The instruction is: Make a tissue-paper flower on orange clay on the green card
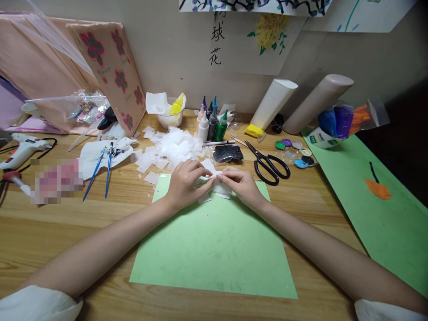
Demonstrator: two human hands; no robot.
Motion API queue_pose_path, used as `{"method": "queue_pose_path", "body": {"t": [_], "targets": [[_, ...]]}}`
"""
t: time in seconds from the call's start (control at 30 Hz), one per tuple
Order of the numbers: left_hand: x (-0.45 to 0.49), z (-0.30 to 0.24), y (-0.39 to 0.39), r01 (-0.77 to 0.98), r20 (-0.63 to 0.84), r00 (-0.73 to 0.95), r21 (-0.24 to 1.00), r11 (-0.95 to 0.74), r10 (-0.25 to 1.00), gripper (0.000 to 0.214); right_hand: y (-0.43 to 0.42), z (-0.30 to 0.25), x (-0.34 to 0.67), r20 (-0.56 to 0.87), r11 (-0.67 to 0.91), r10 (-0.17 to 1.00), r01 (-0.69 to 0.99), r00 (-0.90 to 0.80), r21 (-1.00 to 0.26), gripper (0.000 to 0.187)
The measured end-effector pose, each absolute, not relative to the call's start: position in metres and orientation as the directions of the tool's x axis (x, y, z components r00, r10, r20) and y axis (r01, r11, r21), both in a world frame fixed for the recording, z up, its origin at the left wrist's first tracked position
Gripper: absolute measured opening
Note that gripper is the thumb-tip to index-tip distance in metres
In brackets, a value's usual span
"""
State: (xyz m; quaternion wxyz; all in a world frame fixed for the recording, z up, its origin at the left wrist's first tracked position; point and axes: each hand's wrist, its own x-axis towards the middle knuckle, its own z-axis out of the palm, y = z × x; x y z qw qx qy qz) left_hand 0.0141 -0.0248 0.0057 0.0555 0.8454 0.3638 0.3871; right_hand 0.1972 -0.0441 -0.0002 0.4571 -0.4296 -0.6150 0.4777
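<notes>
Both my hands meet over the far edge of a light green sheet of paper (214, 249). My left hand (187, 183) pinches a small white piece of paper (217, 174) between thumb and fingers. From the other side, my right hand (242, 183) pinches the same piece, its fingertips close to the left ones. Below the fingers a further bit of white paper (222, 191) shows, partly hidden by them. Just beyond my left hand lies a loose pile of white paper squares (179, 145).
Black-handled scissors (267, 162) lie right of my hands, near a black packet (228, 154). Paint bottles (212, 125) and a clear bowl (170, 118) stand behind. Two paintbrushes (109, 171) and a glue gun (23, 149) are at left. Another green sheet (374, 169) lies at right.
</notes>
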Motion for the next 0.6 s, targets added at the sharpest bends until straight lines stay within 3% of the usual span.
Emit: {"method": "queue_pose_path", "body": {"t": [0.2, 0.6], "targets": [[0.0134, 0.0048, -0.025, 0.592, 0.607, 0.415, 0.386, -0.708, 0.678, 0.014, -0.0443, 0.0018, 0.1977, 0.16, 0.203, 0.948, 0.138, -0.275, -0.969, 0.026], [0.0137, 0.0055, -0.0248, 0.575, 0.615, 0.414, 0.396, -0.716, 0.672, 0.015, -0.0449, -0.0009, 0.1964, 0.17, 0.226, 0.949, 0.193, -0.266, -0.955, 0.018]]}}
